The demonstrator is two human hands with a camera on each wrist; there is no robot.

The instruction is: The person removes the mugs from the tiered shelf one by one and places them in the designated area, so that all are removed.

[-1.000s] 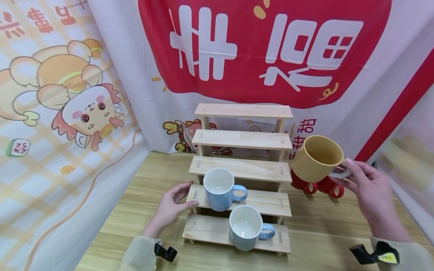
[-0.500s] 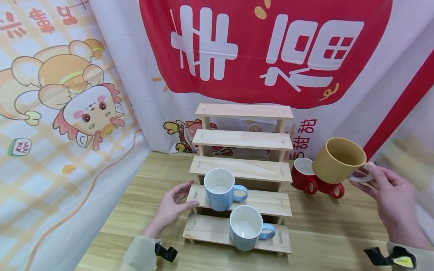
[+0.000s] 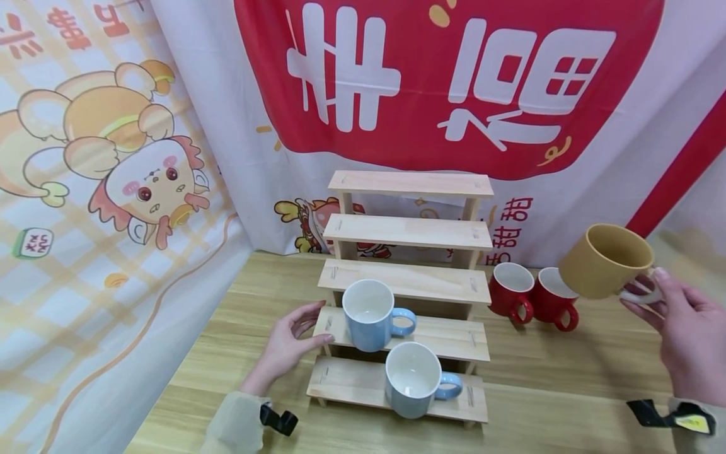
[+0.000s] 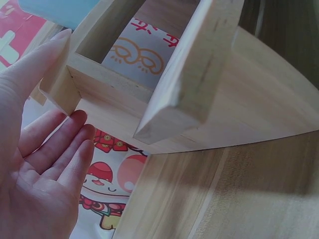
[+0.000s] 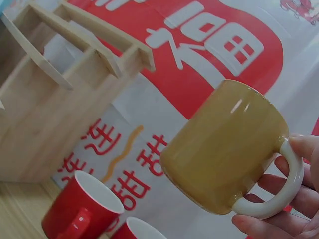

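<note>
1. The right hand has its thumb and fingers bent around the white handle of the yellow mug, pinching it, with little gap left. The mug is raised above table level, well to the right of the wooden shelf, slightly tilted, mouth upward.
2. The left hand is at the left end of the shelf's second step from the bottom. Thumb and fingertips are spread about as wide as the board and touch its opposite edges, holding that end between them.
3. Two blue mugs with white insides stand upright on the shelf: an upper blue mug on the second step, left of the middle, and a lower blue mug on the bottom step, right of the middle. Both handles point toward the shelf's right side.
4. Right of the shelf stand two red mugs: a near red mug just beside it and a far red mug a little farther out.
5. The wood-grained table lies beneath the shelf; behind it hangs a printed cloth with a red patch.
</note>
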